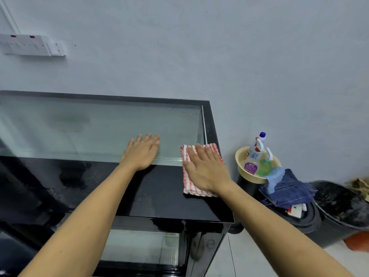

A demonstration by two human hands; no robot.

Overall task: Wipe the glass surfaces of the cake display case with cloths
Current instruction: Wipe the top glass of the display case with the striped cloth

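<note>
The cake display case [211,124] has a black frame and a glass top [89,126] that fills the left and middle of the head view. A red-and-white striped cloth [189,184] lies near the top's right edge, half on the clear glass and half on the black strip. My right hand [205,170] presses flat on the cloth with straight fingers. My left hand [141,152] rests flat and bare on the glass to the left of the cloth. Water droplets show on the glass near its far right corner.
Right of the case a yellow bowl [240,162] holds spray bottles [257,154] and a blue rag [276,176]. Folded denim [289,190] lies over dark buckets [339,208] on the floor. A wall socket strip [26,45] hangs at upper left. The wall stands close behind.
</note>
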